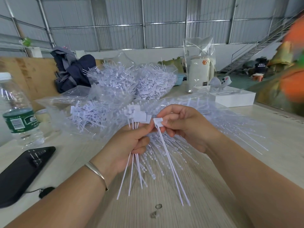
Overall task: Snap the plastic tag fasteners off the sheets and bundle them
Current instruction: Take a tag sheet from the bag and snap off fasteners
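Our left hand (130, 142) grips a small bundle of fasteners (136, 119); our right hand (182, 127) pinches one loose fastener (158, 122) beside it; we should line up its head with the others before tucking it in; uncut sheets (205, 129) lie on the tabletop (164, 216) beneath; the bottle (18, 112) label is unreadable
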Action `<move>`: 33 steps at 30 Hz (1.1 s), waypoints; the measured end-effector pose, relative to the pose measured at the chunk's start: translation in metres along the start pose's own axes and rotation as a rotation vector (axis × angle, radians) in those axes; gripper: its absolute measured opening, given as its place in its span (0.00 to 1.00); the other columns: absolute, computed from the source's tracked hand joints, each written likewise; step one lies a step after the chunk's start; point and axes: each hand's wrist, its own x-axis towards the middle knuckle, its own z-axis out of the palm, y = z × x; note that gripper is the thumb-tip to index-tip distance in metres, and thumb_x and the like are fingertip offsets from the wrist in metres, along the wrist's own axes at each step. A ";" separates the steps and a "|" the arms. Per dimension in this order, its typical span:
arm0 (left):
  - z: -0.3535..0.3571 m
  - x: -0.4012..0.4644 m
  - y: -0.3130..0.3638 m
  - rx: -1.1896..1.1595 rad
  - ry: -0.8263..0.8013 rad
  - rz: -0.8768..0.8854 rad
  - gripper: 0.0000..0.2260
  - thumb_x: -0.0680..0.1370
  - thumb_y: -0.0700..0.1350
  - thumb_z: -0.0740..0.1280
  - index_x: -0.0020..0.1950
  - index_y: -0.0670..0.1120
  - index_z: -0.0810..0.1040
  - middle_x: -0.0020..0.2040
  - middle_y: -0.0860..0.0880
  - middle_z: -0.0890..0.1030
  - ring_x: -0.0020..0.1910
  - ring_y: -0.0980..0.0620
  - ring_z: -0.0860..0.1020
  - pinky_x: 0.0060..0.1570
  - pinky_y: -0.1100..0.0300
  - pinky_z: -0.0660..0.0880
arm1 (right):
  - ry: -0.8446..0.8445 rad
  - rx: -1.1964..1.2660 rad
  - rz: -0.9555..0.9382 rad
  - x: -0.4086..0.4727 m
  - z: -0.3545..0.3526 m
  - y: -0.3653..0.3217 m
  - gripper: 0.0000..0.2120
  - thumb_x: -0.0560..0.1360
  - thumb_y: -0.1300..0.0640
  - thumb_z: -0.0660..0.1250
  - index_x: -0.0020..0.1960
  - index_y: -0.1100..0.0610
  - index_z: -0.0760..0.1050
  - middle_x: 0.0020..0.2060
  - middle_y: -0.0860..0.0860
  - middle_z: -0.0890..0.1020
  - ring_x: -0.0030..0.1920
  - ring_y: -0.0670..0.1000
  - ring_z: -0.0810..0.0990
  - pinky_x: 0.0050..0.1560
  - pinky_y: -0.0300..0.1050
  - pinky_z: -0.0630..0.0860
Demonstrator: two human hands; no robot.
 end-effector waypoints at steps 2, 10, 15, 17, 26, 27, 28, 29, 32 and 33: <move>0.000 0.001 0.000 -0.006 0.016 0.009 0.10 0.70 0.49 0.69 0.45 0.45 0.84 0.46 0.48 0.85 0.20 0.61 0.58 0.18 0.71 0.55 | 0.002 0.009 -0.007 0.000 -0.001 0.000 0.06 0.75 0.69 0.65 0.49 0.62 0.77 0.32 0.57 0.80 0.29 0.50 0.71 0.32 0.37 0.70; -0.001 0.001 0.007 -0.030 0.092 -0.029 0.08 0.68 0.49 0.73 0.40 0.46 0.82 0.38 0.48 0.82 0.19 0.61 0.58 0.18 0.70 0.52 | 0.132 -0.014 -0.019 0.003 -0.006 0.000 0.09 0.77 0.68 0.62 0.51 0.60 0.80 0.28 0.52 0.77 0.28 0.48 0.71 0.31 0.36 0.70; -0.004 0.002 0.008 0.007 0.089 -0.022 0.07 0.70 0.42 0.72 0.34 0.46 0.76 0.28 0.51 0.70 0.18 0.59 0.57 0.18 0.68 0.51 | 0.130 -0.142 -0.018 0.004 -0.003 0.000 0.12 0.79 0.68 0.60 0.46 0.58 0.81 0.27 0.51 0.70 0.28 0.47 0.65 0.30 0.35 0.64; -0.005 0.003 0.008 0.060 0.095 -0.028 0.10 0.70 0.41 0.71 0.32 0.47 0.72 0.25 0.52 0.65 0.18 0.58 0.56 0.18 0.68 0.51 | 0.118 -0.201 -0.005 0.004 -0.001 0.000 0.13 0.78 0.69 0.59 0.44 0.59 0.80 0.27 0.53 0.68 0.28 0.47 0.63 0.30 0.36 0.62; -0.010 0.003 0.008 0.117 0.094 -0.029 0.12 0.68 0.39 0.71 0.29 0.47 0.70 0.22 0.53 0.61 0.19 0.57 0.56 0.18 0.67 0.53 | 0.109 -0.201 0.003 0.001 -0.003 -0.008 0.13 0.77 0.72 0.56 0.44 0.64 0.78 0.32 0.63 0.71 0.31 0.49 0.63 0.32 0.39 0.60; -0.009 0.003 0.008 0.100 0.095 -0.011 0.10 0.65 0.40 0.73 0.30 0.47 0.72 0.23 0.53 0.62 0.19 0.58 0.56 0.17 0.67 0.53 | 0.128 -0.185 -0.010 0.001 -0.003 -0.007 0.12 0.78 0.71 0.57 0.45 0.63 0.78 0.30 0.59 0.72 0.31 0.49 0.65 0.33 0.37 0.63; -0.007 0.003 0.008 0.082 0.097 0.001 0.09 0.62 0.40 0.74 0.32 0.46 0.73 0.24 0.53 0.62 0.20 0.58 0.56 0.18 0.68 0.54 | 0.140 -0.164 -0.024 0.001 -0.002 -0.005 0.11 0.78 0.71 0.58 0.47 0.62 0.78 0.28 0.54 0.73 0.30 0.49 0.68 0.33 0.37 0.65; -0.007 0.003 0.008 0.070 0.100 0.002 0.10 0.61 0.40 0.74 0.35 0.45 0.73 0.25 0.53 0.63 0.21 0.58 0.56 0.18 0.68 0.54 | 0.144 -0.134 -0.033 0.001 -0.002 -0.004 0.10 0.77 0.71 0.60 0.49 0.62 0.78 0.28 0.51 0.75 0.30 0.49 0.70 0.34 0.38 0.67; -0.005 0.003 0.008 0.019 0.088 -0.010 0.08 0.64 0.43 0.73 0.35 0.46 0.74 0.29 0.51 0.68 0.22 0.58 0.59 0.18 0.68 0.53 | 0.133 -0.036 -0.027 0.002 -0.002 -0.001 0.09 0.75 0.71 0.63 0.54 0.65 0.77 0.31 0.54 0.79 0.30 0.51 0.75 0.36 0.43 0.70; -0.005 0.003 0.009 -0.013 0.080 -0.012 0.07 0.66 0.45 0.72 0.36 0.46 0.75 0.30 0.50 0.70 0.22 0.58 0.61 0.19 0.68 0.53 | 0.132 -0.022 -0.026 0.003 -0.002 -0.001 0.09 0.75 0.71 0.64 0.54 0.66 0.76 0.32 0.55 0.79 0.30 0.52 0.76 0.36 0.43 0.70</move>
